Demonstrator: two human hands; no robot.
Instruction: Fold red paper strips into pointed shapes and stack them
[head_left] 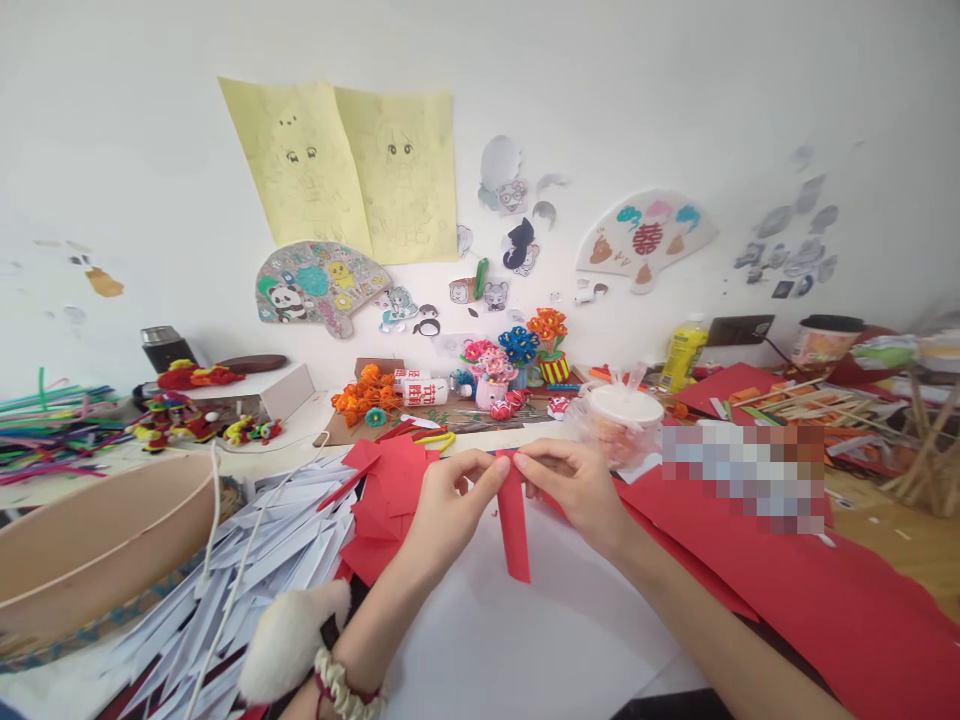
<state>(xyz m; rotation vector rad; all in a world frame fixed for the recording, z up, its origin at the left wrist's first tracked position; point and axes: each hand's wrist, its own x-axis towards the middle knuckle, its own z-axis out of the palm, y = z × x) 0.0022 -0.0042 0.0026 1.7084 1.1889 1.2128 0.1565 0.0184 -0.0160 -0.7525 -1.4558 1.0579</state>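
Observation:
A narrow red paper strip hangs down between my two hands over a white sheet. With thumb and fingers, my left hand pinches its upper left edge. My right hand pinches the same top end from the other side, thumbs close together. Some fingertips are hidden behind the paper. Just left of my left hand lies a pile of red paper pieces. Large red sheets lie to the right, partly behind my right forearm.
White folded paper strips and a beige basket are at the left, with a white cable across the strips. A lidded cup stands beyond my right hand. Pipe-cleaner flowers, a yellow bottle and wooden sticks line the back.

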